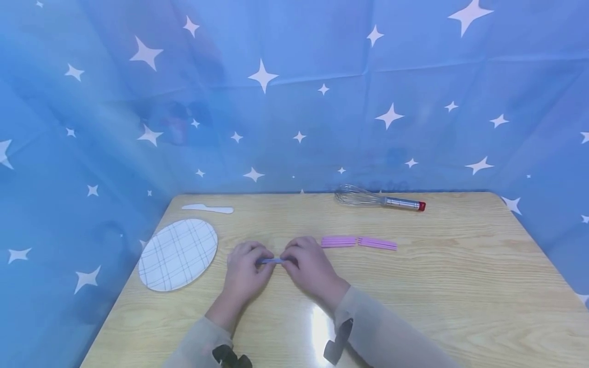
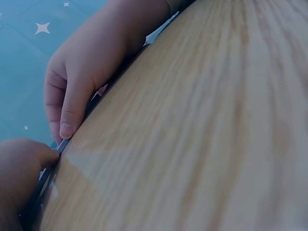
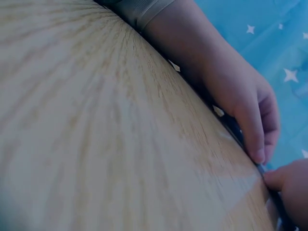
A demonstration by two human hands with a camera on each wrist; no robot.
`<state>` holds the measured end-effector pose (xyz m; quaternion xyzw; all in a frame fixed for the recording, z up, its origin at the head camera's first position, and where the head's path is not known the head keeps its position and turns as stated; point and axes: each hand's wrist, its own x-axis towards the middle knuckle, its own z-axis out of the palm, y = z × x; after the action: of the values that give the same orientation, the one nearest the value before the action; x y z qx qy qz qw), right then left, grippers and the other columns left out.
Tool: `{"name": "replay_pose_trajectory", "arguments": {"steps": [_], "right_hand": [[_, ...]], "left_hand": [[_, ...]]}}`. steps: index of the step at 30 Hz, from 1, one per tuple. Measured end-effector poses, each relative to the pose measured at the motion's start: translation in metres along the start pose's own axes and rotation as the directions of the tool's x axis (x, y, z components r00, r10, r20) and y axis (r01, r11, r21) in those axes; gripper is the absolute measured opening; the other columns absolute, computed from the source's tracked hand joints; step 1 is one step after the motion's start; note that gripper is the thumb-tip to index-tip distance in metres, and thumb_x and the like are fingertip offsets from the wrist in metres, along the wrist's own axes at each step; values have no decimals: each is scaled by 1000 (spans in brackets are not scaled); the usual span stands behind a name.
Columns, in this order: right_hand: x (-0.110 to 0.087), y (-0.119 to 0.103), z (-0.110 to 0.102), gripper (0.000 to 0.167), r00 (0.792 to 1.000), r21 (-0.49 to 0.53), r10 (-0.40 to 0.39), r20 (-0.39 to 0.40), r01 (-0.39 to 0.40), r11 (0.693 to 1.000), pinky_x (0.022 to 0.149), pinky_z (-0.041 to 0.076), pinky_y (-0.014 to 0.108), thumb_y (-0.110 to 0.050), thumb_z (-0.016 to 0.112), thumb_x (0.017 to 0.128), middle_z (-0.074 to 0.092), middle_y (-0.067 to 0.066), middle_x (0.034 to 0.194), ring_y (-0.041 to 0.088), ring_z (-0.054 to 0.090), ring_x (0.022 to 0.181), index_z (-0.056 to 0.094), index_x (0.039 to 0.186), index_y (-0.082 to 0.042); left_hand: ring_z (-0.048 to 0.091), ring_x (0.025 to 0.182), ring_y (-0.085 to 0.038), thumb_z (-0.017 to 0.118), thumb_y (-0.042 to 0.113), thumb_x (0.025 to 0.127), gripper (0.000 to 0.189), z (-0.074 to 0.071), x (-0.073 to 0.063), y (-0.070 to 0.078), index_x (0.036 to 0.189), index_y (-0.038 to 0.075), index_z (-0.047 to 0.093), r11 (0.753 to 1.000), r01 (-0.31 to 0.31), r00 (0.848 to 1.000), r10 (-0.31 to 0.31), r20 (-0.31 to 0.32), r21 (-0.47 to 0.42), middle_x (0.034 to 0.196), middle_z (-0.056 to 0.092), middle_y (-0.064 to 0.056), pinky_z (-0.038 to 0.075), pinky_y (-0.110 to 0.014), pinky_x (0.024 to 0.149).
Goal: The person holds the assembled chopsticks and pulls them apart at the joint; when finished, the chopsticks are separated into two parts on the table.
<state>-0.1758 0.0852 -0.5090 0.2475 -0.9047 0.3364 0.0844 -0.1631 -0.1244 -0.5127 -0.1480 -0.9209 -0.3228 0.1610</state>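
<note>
Where hands [image 1: 246, 268] [image 1: 310, 266] pinch, slim strip [image 1: 272, 260], woodgrain table [image 1: 437, 296]

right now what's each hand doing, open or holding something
Left hand: closed, pinching the thin blue strip from the left.
Right hand: closed, pinching the same strip from the right.

Bright, fairly even light is spread across the head view, with a slight milky haze. On the wooden surface [image 1: 483, 286], a white patch of glare [image 1: 320, 332] is reflected at lower centre. The blue backdrop [image 1: 331, 117] is marked by faint, darker smudges. The thin blue strip [image 1: 272, 261] is rendered softly, its detail lost. Both wrist views are dimmer and cooler; there, the surface's nearer grain is blurred and stretched into a fan by distortion.
</note>
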Motion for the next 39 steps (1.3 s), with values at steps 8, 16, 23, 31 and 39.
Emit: {"name": "replay_pose_trajectory", "arguments": {"steps": [8,16,23,31,39], "right_hand": [[1,-4,-4,8,996,36,79,30,-80,996,110,41,47,-27,79,98,66,-4,119,24,53,122,79,102,-20],[1,-7,-5,5,991,69,124,47,-127,989,109,40,47,-24,78,98,64,-6,116,22,51,120,77,101,-19],[0,-6,-4,5,991,89,132,36,-135,987,107,41,45,-24,79,97,64,-8,114,20,51,119,77,100,-20],[-1,-6,-3,7,991,77,129,20,-130,989,105,43,43,-29,79,98,64,-10,112,18,51,117,80,100,-23],[0,-5,-4,7,991,83,130,18,-131,988,103,44,42,-30,75,102,64,-11,110,17,51,116,77,100,-24]], "left_hand": [[57,118,-29,88,26,84,15,-1,0,2,97,22,80,999,31,999,-32,16,4,116,71,1,29,-58,104],[55,123,-30,88,27,85,15,-2,1,1,98,25,79,998,55,998,-56,35,17,118,71,2,27,-59,109],[55,123,-29,87,25,90,11,-2,1,0,96,25,77,999,42,997,-43,56,19,116,70,3,28,-58,110],[55,123,-27,83,25,95,7,-2,1,1,97,27,76,999,27,996,-30,82,38,114,71,7,30,-58,109],[56,123,-25,80,28,98,5,-1,2,1,101,26,76,999,20,996,-23,80,38,114,72,8,29,-57,110]]}}
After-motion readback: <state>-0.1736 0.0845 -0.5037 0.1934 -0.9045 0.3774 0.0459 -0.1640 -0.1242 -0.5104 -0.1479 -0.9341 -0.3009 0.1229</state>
